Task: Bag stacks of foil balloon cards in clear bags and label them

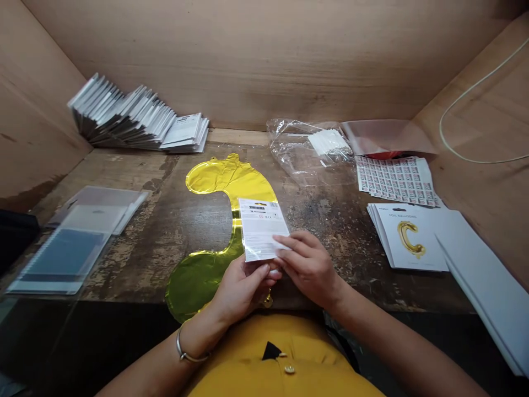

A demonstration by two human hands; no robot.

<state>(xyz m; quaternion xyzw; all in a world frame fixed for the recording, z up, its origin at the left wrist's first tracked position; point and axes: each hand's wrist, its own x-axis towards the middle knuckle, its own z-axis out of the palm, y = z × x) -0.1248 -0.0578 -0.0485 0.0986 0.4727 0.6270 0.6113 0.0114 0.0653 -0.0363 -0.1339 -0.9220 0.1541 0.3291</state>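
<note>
White balloon header card (260, 229) sits pinched between my left hand (243, 289) and right hand (308, 270), above a flat gold foil balloon (210, 182) on the scarred wooden workbench (330, 242) inside plywood walls (248, 60).

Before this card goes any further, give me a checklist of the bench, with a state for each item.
1. White printed card held securely: ok. The left hand supports its lower edge and the right hand has its fingers on the face.
2. Gold foil balloon lying flat: ok. It lies uninflated on the bench, beneath the hands.
3. Card matches the balloon: cannot tell. Only the card's printed back shows.
4. Stack of foil balloon cards squared: not ok. Its left edges fan out slightly.
5. Sheet of printed labels within reach: ok. It lies flat behind the stack.
</note>
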